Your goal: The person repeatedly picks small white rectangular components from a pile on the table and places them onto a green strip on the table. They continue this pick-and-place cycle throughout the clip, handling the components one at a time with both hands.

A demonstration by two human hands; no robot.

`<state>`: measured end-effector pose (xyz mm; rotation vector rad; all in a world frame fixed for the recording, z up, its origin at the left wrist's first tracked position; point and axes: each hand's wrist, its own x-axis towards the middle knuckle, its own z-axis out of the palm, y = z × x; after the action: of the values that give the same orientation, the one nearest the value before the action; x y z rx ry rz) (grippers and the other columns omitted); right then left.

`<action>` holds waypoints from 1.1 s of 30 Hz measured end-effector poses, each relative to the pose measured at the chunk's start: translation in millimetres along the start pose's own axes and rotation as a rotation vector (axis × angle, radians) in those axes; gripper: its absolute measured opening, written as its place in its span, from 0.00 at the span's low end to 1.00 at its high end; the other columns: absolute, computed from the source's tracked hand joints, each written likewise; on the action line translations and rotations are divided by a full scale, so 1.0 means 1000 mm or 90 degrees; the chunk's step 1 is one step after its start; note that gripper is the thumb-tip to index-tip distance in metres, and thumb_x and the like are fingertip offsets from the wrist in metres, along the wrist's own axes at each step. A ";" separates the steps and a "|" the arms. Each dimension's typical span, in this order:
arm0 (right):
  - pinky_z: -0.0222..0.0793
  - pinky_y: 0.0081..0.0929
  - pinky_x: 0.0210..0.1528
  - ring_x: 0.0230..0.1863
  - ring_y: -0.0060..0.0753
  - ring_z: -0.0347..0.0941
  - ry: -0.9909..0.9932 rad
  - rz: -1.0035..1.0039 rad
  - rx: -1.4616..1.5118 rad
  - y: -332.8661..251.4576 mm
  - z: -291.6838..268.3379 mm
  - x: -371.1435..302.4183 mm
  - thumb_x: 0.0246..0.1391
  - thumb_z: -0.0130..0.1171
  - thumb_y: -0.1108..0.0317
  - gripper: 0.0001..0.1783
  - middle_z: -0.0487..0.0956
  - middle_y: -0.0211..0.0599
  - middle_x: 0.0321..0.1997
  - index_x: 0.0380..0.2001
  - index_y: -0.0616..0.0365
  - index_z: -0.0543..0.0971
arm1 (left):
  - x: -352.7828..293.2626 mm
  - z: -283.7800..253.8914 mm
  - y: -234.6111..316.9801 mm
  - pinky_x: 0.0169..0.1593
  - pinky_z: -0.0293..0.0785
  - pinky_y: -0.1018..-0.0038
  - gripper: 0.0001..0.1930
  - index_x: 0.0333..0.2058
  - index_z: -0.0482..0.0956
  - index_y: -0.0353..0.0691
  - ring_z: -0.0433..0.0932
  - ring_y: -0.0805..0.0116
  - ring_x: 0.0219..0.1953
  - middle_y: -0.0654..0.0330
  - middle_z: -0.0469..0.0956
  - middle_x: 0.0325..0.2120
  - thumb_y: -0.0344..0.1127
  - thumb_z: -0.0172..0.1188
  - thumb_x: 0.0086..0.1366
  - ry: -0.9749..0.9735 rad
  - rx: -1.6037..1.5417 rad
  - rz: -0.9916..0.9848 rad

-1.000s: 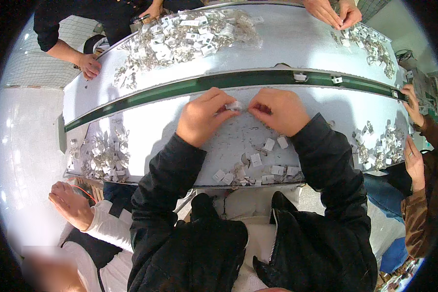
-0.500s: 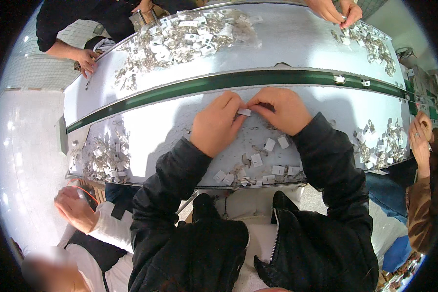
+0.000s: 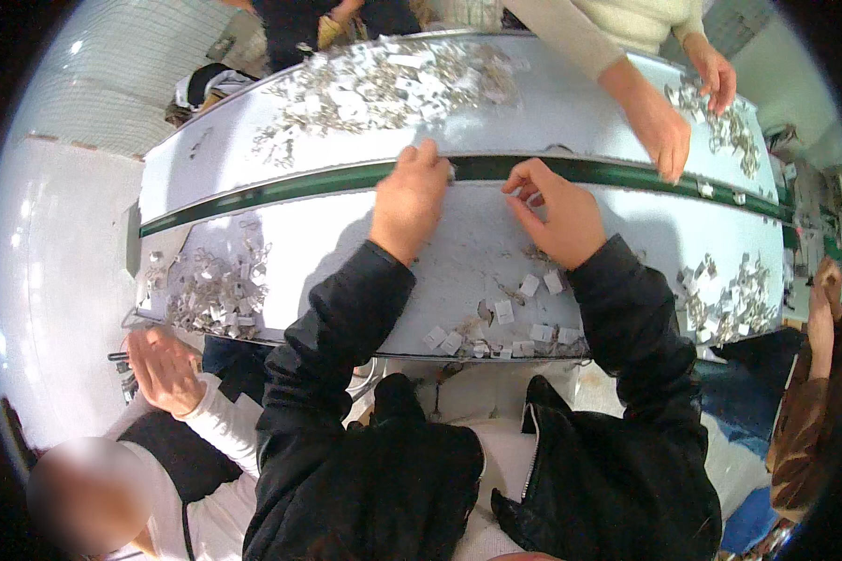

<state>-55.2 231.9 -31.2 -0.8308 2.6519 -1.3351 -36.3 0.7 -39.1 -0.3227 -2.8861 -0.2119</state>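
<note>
My left hand (image 3: 410, 203) reaches to the green conveyor strip (image 3: 365, 179) across the table. Its fingers are closed, and the edge of a small white rectangular piece (image 3: 451, 172) shows at the fingertips; most of it is hidden by them. To the right, my right hand (image 3: 559, 213) hovers over the near tabletop (image 3: 477, 210). Its thumb and curled fingers are apart, with nothing visible between them. Below the hands, close to the front edge, lie several loose white rectangular pieces (image 3: 504, 311) with thin metallic bits among them.
Similar heaps lie on the near table's left (image 3: 217, 290) and right (image 3: 734, 297); a larger heap (image 3: 374, 89) covers the far table. A co-worker's hand (image 3: 660, 131) reaches to the strip from the far side. Another person's raised hand (image 3: 164, 369) is at lower left.
My left hand has moved forward to the green strip with the white piece; my right hand has separated from it and opened. At far right, a co-worker's arm has reached toward the strip.
</note>
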 end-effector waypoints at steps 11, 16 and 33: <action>0.73 0.43 0.60 0.65 0.48 0.71 0.091 -0.034 -0.061 0.013 -0.035 0.037 0.51 0.74 0.60 0.43 0.70 0.50 0.65 0.69 0.46 0.65 | 0.049 -0.050 -0.122 0.58 0.72 0.48 0.42 0.69 0.64 0.46 0.71 0.33 0.56 0.38 0.67 0.59 0.53 0.72 0.61 0.248 -0.067 -0.230; 0.70 0.53 0.63 0.63 0.65 0.70 0.000 -0.119 -0.283 0.020 -0.025 0.120 0.41 0.81 0.53 0.61 0.67 0.62 0.66 0.75 0.36 0.55 | 0.069 -0.028 -0.152 0.63 0.67 0.37 0.70 0.76 0.50 0.65 0.58 0.15 0.65 0.29 0.57 0.67 0.74 0.78 0.35 -0.026 -0.178 -0.270; 0.75 0.38 0.54 0.54 0.48 0.77 0.169 -0.211 -0.184 -0.072 -0.058 0.052 0.42 0.76 0.70 0.37 0.72 0.41 0.55 0.59 0.46 0.76 | -0.034 -0.117 -0.056 0.57 0.71 0.59 0.33 0.50 0.79 0.45 0.70 0.45 0.52 0.48 0.69 0.45 0.38 0.81 0.43 0.458 -0.303 -0.061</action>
<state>-84.3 214.4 68.7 -1.2570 3.0713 -1.2103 7.7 -79.3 58.4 -0.1393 -2.1115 -0.8429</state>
